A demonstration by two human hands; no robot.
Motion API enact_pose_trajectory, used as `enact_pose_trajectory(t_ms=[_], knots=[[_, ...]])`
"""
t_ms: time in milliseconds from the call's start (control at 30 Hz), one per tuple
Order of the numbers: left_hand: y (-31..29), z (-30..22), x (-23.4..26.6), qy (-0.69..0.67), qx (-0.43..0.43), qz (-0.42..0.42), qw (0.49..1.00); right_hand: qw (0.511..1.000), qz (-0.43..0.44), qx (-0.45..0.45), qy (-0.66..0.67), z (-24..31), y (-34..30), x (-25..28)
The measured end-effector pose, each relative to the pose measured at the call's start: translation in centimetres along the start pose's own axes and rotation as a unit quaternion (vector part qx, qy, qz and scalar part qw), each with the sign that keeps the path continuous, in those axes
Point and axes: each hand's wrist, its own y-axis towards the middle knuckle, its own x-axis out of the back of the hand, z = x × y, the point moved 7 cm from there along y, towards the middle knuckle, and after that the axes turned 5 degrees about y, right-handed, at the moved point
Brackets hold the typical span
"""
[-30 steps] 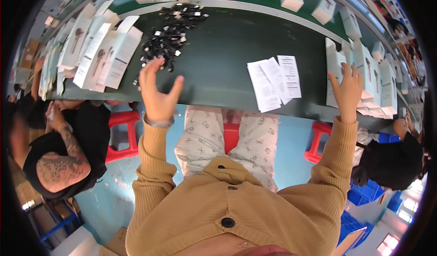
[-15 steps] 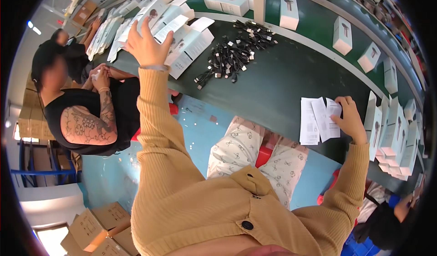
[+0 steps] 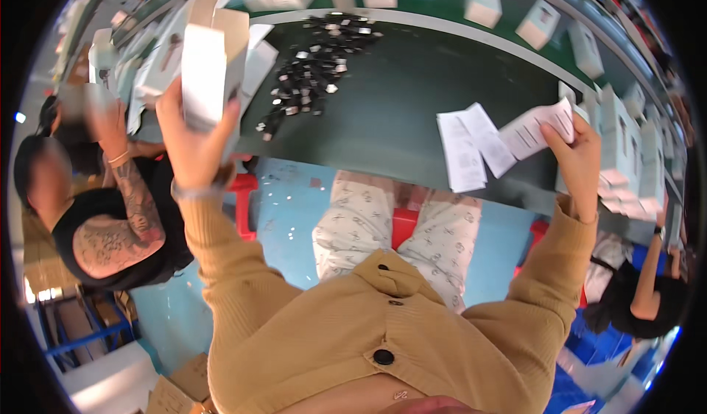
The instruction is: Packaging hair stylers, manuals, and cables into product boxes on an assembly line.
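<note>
At a green bench (image 3: 412, 83), a worker's left hand (image 3: 193, 150) clasps an open white carton (image 3: 202, 75) aloft at left; the right hand (image 3: 579, 153) pinches a leaflet's (image 3: 521, 136) right end. Both look light: carton crushable, best held by its walls; paper limp.

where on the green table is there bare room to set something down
The widest bare patch of the green table lies between the black cable pile and the flat paper leaflets, from the back rail to the front edge. It is crowded at far left, with white boxes behind the left hand, and far right, by stacked boxes.
</note>
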Motion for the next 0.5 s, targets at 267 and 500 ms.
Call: enact_pose_trajectory(t_ms=[267,500], knots=[[-13.3,-13.2,-11.6,-0.56,0.214,0.313,0.737,0.974,-0.02,0.13,0.183,8.6,-4.9,-3.2],[-17.1,-16.1,-13.1,-0.547,0.169,0.382,0.725,0.968,0.134,0.213,0.02,9.2,-6.1,-9.0]])
